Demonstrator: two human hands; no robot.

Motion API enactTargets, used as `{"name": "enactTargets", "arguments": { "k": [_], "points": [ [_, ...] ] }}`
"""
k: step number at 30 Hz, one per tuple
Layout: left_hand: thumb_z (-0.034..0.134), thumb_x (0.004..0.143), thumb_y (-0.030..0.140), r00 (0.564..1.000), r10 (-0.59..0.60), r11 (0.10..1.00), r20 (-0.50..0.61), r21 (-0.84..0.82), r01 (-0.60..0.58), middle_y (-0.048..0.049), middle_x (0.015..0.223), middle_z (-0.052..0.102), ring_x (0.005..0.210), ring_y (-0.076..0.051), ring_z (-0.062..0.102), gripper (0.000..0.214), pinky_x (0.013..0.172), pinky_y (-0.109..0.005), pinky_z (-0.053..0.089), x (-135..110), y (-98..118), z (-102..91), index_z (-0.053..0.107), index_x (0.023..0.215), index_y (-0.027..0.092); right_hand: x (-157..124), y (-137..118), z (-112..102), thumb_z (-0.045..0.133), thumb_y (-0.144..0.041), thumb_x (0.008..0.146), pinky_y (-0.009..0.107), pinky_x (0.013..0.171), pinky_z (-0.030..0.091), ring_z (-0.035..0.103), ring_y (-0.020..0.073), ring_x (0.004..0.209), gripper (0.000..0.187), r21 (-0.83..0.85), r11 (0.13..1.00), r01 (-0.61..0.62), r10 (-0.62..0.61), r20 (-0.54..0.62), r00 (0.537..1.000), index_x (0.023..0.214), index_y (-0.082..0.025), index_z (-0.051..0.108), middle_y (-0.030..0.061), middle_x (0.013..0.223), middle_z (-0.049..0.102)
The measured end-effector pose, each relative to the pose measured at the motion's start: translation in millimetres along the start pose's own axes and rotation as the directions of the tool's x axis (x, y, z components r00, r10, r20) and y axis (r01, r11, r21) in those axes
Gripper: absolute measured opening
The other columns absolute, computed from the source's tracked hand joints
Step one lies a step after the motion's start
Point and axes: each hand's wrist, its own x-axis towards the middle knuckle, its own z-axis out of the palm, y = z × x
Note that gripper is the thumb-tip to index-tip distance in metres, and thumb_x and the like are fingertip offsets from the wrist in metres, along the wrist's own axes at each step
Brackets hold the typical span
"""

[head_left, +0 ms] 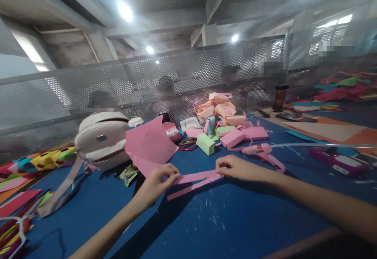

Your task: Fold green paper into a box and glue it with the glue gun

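Note:
My left hand point(160, 180) pinches the left end of a long pink paper strip point(196, 179) lying on the blue table point(206, 219). My right hand point(235, 168) pinches the strip's right end, fingers closed on it. A large pink paper sheet point(149, 143) stands curled just behind my left hand. A pink glue gun point(265, 154) lies just beyond my right hand.
A heap of folded pink and green paper boxes point(220, 123) sits behind the strip. A white bag point(101, 139) with a strap rests at left, beside coloured paper scraps point(44, 159). Scissors point(187, 144), a dark bottle point(279, 98) and a perforated metal screen point(147, 78) stand farther back.

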Motion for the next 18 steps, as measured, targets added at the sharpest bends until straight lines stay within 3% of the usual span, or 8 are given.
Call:
{"name": "enactTargets", "arguments": {
  "k": [2, 6, 9, 13, 18],
  "points": [
    [0.053, 0.088, 0.035, 0.999, 0.029, 1.0, 0.013, -0.009, -0.029, -0.0066, 0.088, 0.067, 0.08, -0.017, 0.061, 0.039, 0.069, -0.025, 0.044, -15, 4, 7.2, 0.052, 0.054, 0.017, -11, 3, 1, 0.051, -0.03, 0.088, 0.024, 0.055, 0.029, 0.046, 0.0119, 0.06, 0.027, -0.051, 0.999, -0.005, 0.006, 0.024, 1.0, 0.064, -0.017, 0.053, -0.0019, 0.063, 0.052],
    [0.054, 0.09, 0.029, 0.988, 0.132, 0.976, 0.083, -0.183, -0.115, -0.009, 0.106, 0.068, 0.091, -0.018, 0.062, 0.045, 0.082, -0.029, 0.044, -36, 15, 24.4, 0.037, 0.05, 0.016, -24, 9, 10, 0.05, -0.029, 0.087, 0.024, 0.054, 0.025, 0.044, 0.0109, 0.058, 0.027, -0.166, 0.986, -0.026, 0.036, 0.055, 0.998, 0.062, -0.018, 0.049, -0.0035, 0.06, 0.049],
    [0.055, 0.091, 0.028, 0.948, 0.241, 0.937, 0.207, -0.306, -0.171, -0.0078, 0.091, 0.073, 0.086, -0.017, 0.063, 0.048, 0.085, -0.032, 0.044, -39, 25, 33.2, 0.031, 0.051, 0.017, -25, 11, 15, 0.052, -0.024, 0.084, 0.025, 0.053, 0.021, 0.038, 0.0097, 0.054, 0.027, -0.261, 0.964, -0.042, 0.055, 0.041, 0.998, 0.059, -0.018, 0.045, -0.0046, 0.056, 0.043],
    [0.057, 0.092, 0.035, 0.936, 0.24, 0.941, 0.257, -0.297, -0.16, -0.0039, 0.069, 0.066, 0.074, -0.015, 0.059, 0.043, 0.08, -0.03, 0.042, -36, 26, 34.6, 0.049, 0.055, 0.017, -23, 11, 14, 0.052, -0.019, 0.081, 0.026, 0.052, 0.019, 0.034, 0.0092, 0.051, 0.026, -0.35, 0.935, -0.053, 0.06, 0.009, 0.998, 0.057, -0.018, 0.042, -0.0045, 0.054, 0.042],
    [0.052, 0.095, 0.046, 0.956, 0.111, 0.958, 0.271, -0.284, -0.031, -0.0055, 0.074, 0.065, 0.078, -0.017, 0.06, 0.044, 0.075, -0.027, 0.044, -37, 10, 24.4, 0.065, 0.066, 0.016, -29, 10, 9, 0.052, -0.019, 0.082, 0.024, 0.054, 0.022, 0.043, 0.0098, 0.054, 0.024, -0.31, 0.948, -0.075, 0.087, 0.026, 0.996, 0.059, -0.018, 0.048, -0.0038, 0.057, 0.05]
  ]
}}
